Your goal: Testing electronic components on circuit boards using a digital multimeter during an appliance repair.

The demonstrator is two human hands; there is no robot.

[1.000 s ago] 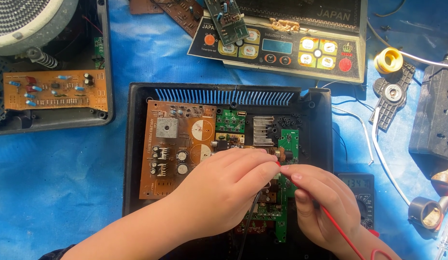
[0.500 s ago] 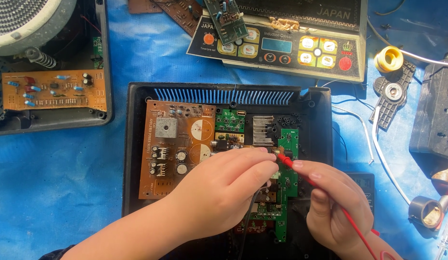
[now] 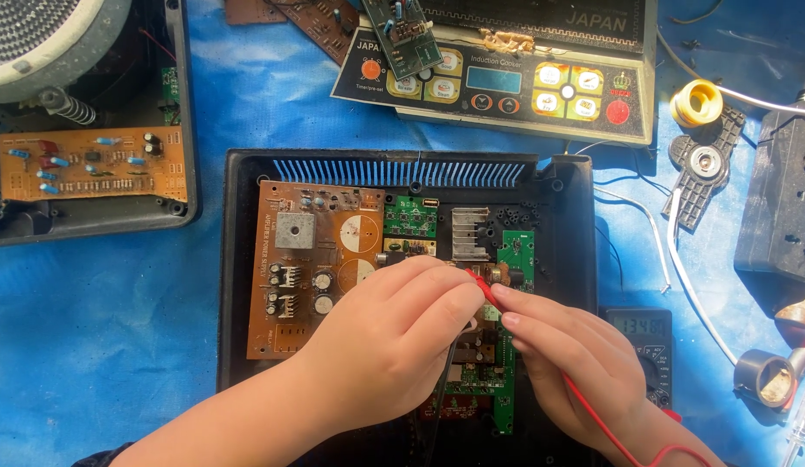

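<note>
Inside the black casing [image 3: 247, 259], right of the brown circuit board [image 3: 312, 268], the left hand [image 3: 394, 337] has shifted little, its curled grip hiding what it pinches. The red probe [image 3: 485, 290] now points higher, touching the green board [image 3: 517, 255], pinched in the right hand's [image 3: 567, 355] closed grip.
</note>
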